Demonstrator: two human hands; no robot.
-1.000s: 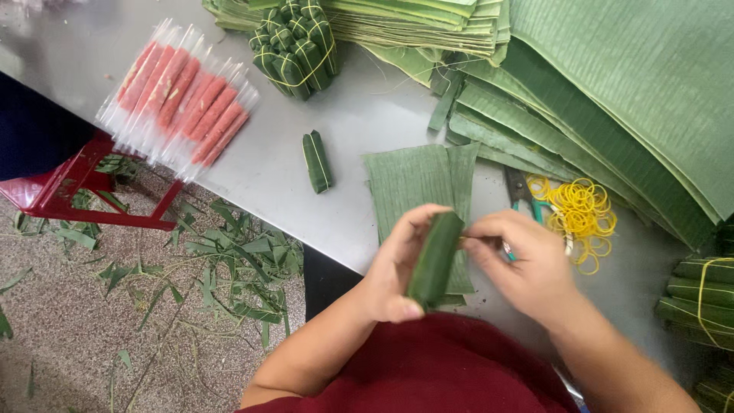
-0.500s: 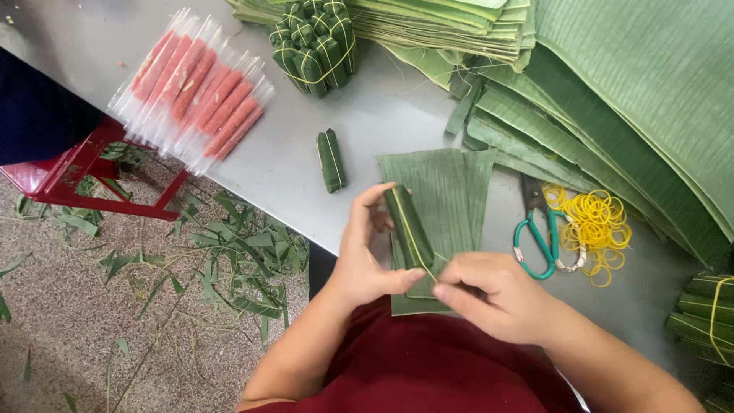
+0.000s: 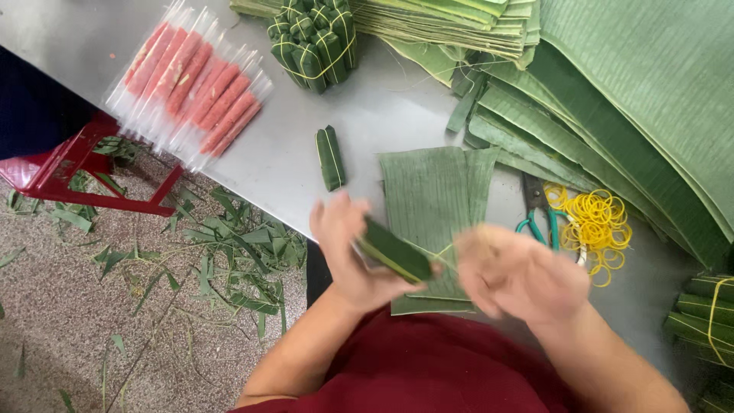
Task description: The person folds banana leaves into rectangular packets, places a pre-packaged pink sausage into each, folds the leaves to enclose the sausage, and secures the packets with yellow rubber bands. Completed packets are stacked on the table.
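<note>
Gripping a leaf-wrapped roll, the left hand sits palm-up just off the near tabletop edge, fingers curled & clamped around the roll's lower end; roll tilts up-left to down-right, over the front of the cut banana leaf pieces. Right hand is just beside the roll's right end, motion-blurred; can't tell if its fingers are apart or pinched, though a thin yellow rubber band line runs between roll & that hand. Both forearms come up from the bottom edge, elbows apart.

Room: bare steel strip left of the leaf pieces, w/ one finished tied roll lying on it. Far side crowded: bundle of tied rolls, stacked leaves. Right of the hands: scissors and a pile of yellow rubber bands, near. Plastic-wrapped pink sausages lie far left, overhanging the tabletop edge. Left drop-off leads to floor w/ leaf scraps & a red stool.
</note>
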